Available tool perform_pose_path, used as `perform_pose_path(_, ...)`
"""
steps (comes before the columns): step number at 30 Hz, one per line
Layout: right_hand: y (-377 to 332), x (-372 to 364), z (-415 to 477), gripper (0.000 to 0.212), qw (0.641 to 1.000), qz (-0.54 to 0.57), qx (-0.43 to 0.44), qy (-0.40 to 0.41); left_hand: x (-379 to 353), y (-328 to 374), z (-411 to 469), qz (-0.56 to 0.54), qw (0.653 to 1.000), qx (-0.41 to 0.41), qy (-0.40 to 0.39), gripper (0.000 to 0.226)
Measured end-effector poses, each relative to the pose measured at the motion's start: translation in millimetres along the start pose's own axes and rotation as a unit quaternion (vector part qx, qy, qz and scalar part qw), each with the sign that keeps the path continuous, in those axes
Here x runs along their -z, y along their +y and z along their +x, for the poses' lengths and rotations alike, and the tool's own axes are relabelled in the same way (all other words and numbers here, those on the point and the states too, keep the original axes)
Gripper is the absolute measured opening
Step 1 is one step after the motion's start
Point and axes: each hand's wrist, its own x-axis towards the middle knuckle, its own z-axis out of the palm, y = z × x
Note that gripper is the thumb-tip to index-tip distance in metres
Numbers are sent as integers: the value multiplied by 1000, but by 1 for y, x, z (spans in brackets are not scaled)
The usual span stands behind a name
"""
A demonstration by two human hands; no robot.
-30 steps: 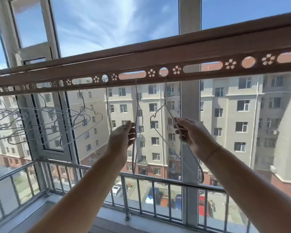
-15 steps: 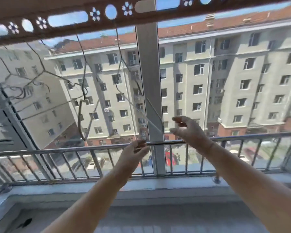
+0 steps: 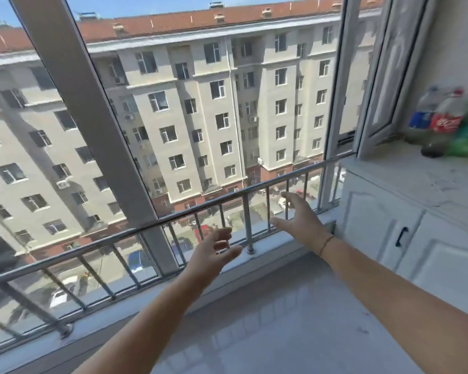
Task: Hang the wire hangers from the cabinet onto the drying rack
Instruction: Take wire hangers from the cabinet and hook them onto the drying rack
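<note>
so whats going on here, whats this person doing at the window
A person stands on an enclosed balcony with both arms stretched out. The left hand and right hand are open and empty, in front of the metal railing. No hangers or drying rack are in view. The view is tilted toward a white cabinet on the right, doors closed, with blurred bottles on top. The right hand is the one nearer the cabinet.

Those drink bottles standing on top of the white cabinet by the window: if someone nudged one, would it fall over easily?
Probably yes. The bottles are tall and narrow, so a sideways push would likely tip one. They look like clear plastic, so likely light and more apt to dent than break. How full they are is too blurred to tell. On the flat cabinet top, a fallen one might roll.
</note>
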Motion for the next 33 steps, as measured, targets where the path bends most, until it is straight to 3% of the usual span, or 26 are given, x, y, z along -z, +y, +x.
perform_pose_path(16, 238, 280, -52, 50, 961, -44, -191, 195, -331, 80, 115, -49, 987, -25, -152, 36)
perform_pose_path(33, 393, 426, -33, 32, 882, 56, -324, 338, -526, 141, 257, -25, 961, -11, -275, 31)
